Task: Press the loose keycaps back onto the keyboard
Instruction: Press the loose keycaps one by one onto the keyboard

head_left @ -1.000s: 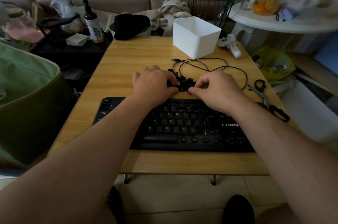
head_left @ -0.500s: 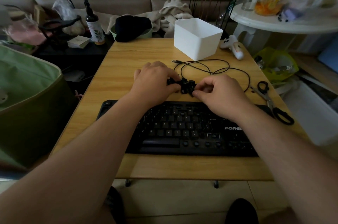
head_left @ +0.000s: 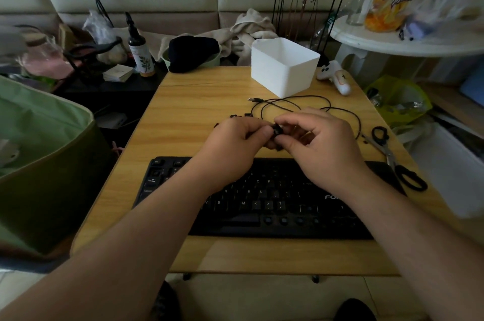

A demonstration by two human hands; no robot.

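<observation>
On the wooden table [head_left: 183,111], above the keyboard's [head_left: 262,205] far edge, left hand [head_left: 233,145] and right hand [head_left: 324,148] pinch what looks like one keycap [head_left: 276,129] between them

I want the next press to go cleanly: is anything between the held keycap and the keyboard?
Nothing visible. Both hands, left and right, pinch the keycap above the keyboard's far edge; only the person's own forearms cover part of the keys.

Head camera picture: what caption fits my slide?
Both hands pinch a black keycap above the keyboard.
</observation>
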